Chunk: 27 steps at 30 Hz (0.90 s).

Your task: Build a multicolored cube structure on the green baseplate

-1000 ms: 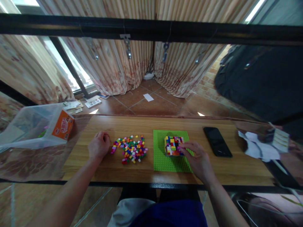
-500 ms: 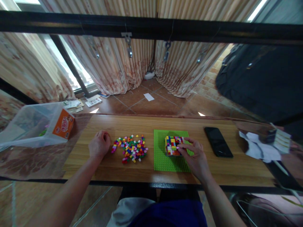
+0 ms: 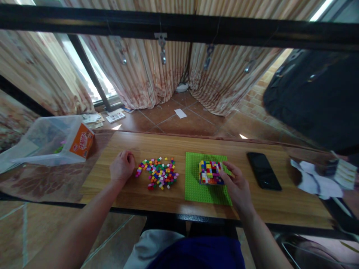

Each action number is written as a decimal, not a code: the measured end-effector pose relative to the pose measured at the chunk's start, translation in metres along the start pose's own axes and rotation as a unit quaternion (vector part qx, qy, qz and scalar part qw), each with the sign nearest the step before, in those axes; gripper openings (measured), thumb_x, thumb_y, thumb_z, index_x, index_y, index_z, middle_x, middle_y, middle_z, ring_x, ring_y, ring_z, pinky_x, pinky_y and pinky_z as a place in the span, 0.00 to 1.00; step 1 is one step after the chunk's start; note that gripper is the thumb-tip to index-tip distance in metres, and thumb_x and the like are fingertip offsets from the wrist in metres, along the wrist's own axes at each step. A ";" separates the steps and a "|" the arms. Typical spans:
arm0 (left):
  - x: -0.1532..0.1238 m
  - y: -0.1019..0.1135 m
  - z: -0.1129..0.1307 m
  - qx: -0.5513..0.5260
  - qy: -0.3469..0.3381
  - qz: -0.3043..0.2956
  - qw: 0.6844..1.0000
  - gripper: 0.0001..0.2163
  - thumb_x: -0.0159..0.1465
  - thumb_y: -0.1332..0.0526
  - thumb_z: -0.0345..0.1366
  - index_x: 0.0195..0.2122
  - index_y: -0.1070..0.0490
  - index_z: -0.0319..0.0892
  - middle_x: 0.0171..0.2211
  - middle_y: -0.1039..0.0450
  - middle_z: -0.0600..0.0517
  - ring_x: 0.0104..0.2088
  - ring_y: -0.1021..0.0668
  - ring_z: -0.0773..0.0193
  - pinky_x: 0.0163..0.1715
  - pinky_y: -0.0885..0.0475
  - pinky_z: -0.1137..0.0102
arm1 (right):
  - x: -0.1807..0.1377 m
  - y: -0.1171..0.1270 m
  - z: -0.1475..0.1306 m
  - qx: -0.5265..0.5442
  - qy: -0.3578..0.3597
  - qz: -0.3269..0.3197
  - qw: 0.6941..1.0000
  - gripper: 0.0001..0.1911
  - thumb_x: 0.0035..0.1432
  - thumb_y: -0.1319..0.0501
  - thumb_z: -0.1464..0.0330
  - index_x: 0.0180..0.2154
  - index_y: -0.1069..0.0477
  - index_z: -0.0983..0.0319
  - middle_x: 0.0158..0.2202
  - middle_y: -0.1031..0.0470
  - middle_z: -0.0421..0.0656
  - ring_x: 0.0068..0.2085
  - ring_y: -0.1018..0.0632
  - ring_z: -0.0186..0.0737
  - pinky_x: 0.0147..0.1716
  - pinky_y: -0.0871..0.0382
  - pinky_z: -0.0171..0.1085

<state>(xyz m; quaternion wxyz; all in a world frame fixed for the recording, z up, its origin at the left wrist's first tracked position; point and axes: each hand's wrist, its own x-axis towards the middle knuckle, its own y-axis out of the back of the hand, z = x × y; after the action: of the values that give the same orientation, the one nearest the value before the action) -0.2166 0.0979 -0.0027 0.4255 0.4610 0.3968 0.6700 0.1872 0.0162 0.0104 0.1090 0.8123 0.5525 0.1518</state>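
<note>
A small block structure (image 3: 208,172) of many-coloured toy bricks stands on a green studded baseplate (image 3: 193,192). My right hand (image 3: 238,186) is at the structure's right side, thumb and index finger apart, with no brick visible between them. The fingertips lie close against the structure's edge; whether they touch it I cannot tell. My left hand (image 3: 122,166) rests on the wooden table, loosely curled into a fist, with nothing showing in it. Just right of that fist lies a loose pile of small coloured bricks (image 3: 161,173).
A black phone (image 3: 263,170) lies right of the baseplate, with crumpled white paper (image 3: 315,179) beyond it. At the far left is a clear plastic bin (image 3: 53,138) with an orange label. The table's front edge (image 3: 179,216) runs just before my lap.
My right thumb and index finger have let go of a small pink brick at the structure's top and drawn back right. My left hand stays curled. The view has shifted slightly.
</note>
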 end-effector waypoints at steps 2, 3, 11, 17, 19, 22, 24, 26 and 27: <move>0.000 0.000 0.000 -0.003 0.004 -0.001 1.000 0.10 0.65 0.48 0.36 0.37 0.28 0.43 0.39 0.23 0.47 0.37 0.23 0.57 0.31 0.36 0.67 | 0.003 -0.003 -0.001 -0.026 0.009 0.005 1.000 0.24 0.56 0.36 0.53 0.51 0.27 0.57 0.56 0.28 0.50 0.55 0.27 0.50 0.51 0.29 0.53; 0.000 0.000 0.000 -0.004 0.004 -0.002 1.000 0.10 0.65 0.48 0.36 0.37 0.28 0.43 0.39 0.23 0.47 0.37 0.23 0.57 0.31 0.36 0.67 | 0.005 -0.005 -0.001 -0.043 0.018 0.006 0.999 0.24 0.56 0.36 0.53 0.51 0.26 0.57 0.56 0.29 0.50 0.56 0.27 0.50 0.52 0.30 0.54; -0.001 -0.002 -0.001 -0.005 -0.002 0.001 1.000 0.09 0.66 0.48 0.34 0.38 0.28 0.42 0.38 0.24 0.47 0.38 0.23 0.58 0.32 0.35 0.68 | 0.005 -0.015 0.000 -0.041 0.021 -0.003 0.999 0.20 0.56 0.37 0.54 0.46 0.24 0.58 0.54 0.28 0.49 0.55 0.27 0.48 0.55 0.32 0.53; -0.002 -0.003 -0.001 0.005 0.002 0.004 1.000 0.09 0.66 0.48 0.34 0.38 0.28 0.43 0.38 0.24 0.47 0.38 0.23 0.57 0.32 0.35 0.67 | 0.001 -0.016 -0.007 -0.025 0.008 0.005 1.000 0.20 0.54 0.36 0.54 0.45 0.23 0.58 0.53 0.27 0.49 0.54 0.26 0.47 0.52 0.29 0.50; -0.003 -0.004 -0.002 0.008 -0.001 0.007 1.000 0.09 0.66 0.48 0.34 0.38 0.28 0.42 0.38 0.24 0.47 0.38 0.23 0.57 0.32 0.35 0.67 | 0.002 -0.017 -0.008 -0.023 0.016 0.004 1.000 0.20 0.55 0.36 0.54 0.45 0.22 0.58 0.53 0.27 0.49 0.55 0.26 0.47 0.52 0.30 0.49; -0.003 -0.006 -0.002 0.005 -0.002 0.004 1.000 0.09 0.66 0.48 0.34 0.38 0.28 0.42 0.38 0.24 0.46 0.39 0.23 0.57 0.33 0.35 0.67 | 0.002 -0.017 -0.006 -0.028 0.024 0.003 0.999 0.20 0.54 0.36 0.54 0.45 0.22 0.58 0.52 0.26 0.48 0.55 0.26 0.46 0.53 0.30 0.49; -0.003 -0.005 -0.002 0.000 0.001 -0.001 1.000 0.08 0.66 0.47 0.33 0.38 0.28 0.43 0.39 0.24 0.46 0.39 0.23 0.57 0.33 0.35 0.67 | 0.002 -0.016 -0.004 -0.021 0.014 -0.001 1.000 0.21 0.54 0.35 0.54 0.46 0.22 0.58 0.51 0.25 0.48 0.53 0.25 0.46 0.51 0.29 0.49; -0.003 -0.004 -0.001 -0.004 0.008 -0.005 1.000 0.08 0.66 0.47 0.33 0.38 0.28 0.43 0.39 0.24 0.46 0.39 0.23 0.57 0.32 0.35 0.67 | 0.001 -0.014 -0.003 0.005 -0.016 -0.009 1.000 0.24 0.55 0.36 0.53 0.48 0.24 0.59 0.49 0.23 0.48 0.48 0.23 0.45 0.48 0.27 0.48; -0.003 -0.004 0.000 -0.005 0.012 -0.006 1.000 0.08 0.66 0.47 0.33 0.38 0.28 0.43 0.39 0.24 0.46 0.39 0.23 0.57 0.32 0.35 0.67 | 0.000 -0.013 -0.004 0.021 -0.030 -0.004 0.999 0.25 0.55 0.36 0.53 0.50 0.24 0.60 0.47 0.22 0.48 0.45 0.22 0.44 0.46 0.27 0.47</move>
<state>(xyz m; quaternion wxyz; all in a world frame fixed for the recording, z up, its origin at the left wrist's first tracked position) -0.2150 0.0967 -0.0069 0.4267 0.4483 0.4015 0.6750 0.1748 0.0210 0.0099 0.1096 0.8163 0.5553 0.1154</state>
